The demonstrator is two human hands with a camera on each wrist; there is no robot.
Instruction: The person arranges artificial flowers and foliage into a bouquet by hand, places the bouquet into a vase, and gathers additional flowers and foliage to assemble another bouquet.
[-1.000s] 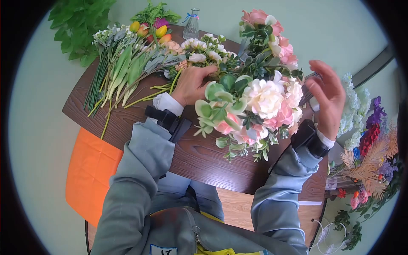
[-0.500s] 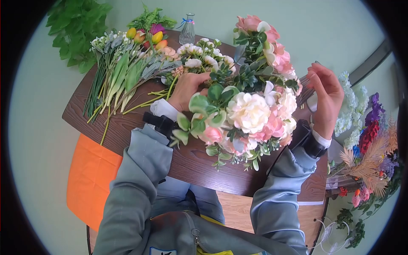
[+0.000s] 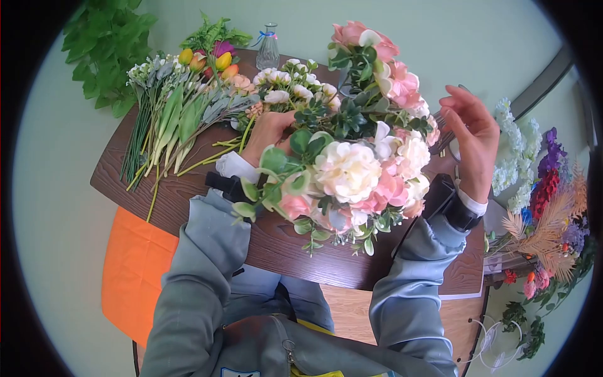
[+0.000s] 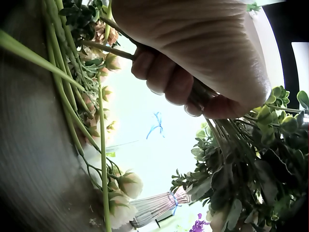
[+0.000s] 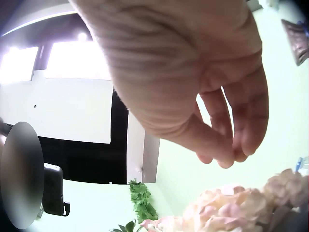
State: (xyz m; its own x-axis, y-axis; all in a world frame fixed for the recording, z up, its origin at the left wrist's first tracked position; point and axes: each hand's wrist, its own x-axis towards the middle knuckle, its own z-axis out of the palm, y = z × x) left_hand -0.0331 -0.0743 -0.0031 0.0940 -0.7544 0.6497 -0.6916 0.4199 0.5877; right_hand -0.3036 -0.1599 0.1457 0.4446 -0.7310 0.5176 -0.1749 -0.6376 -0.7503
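My left hand point(image 3: 266, 134) grips the stems of a bouquet point(image 3: 347, 171) of pink and cream flowers with green leaves, tilted over the table. In the left wrist view the fingers point(image 4: 166, 79) curl round the bundled stems point(image 4: 224, 130), and leaves spread out beyond the hand. To the right of the blooms, my right hand point(image 3: 472, 143) is raised with its fingers loosely bent and holds nothing. The right wrist view shows its fingertips point(image 5: 227, 157) just above the pale pink petals point(image 5: 231, 208). White small roses point(image 3: 276, 96) lie behind the left hand.
Tulips and other loose stems point(image 3: 166, 119) lie at the table's left side. A glass vase point(image 3: 268, 53) with a blue ribbon stands at the back. An orange cloth point(image 3: 135, 276) hangs at the front left edge. More flowers point(image 3: 546, 207) stand at the far right.
The bouquet and my left hand have shifted left and slightly down in the head view, with the blooms tilting toward me. My right hand stays beside it, its fingers moving slightly.
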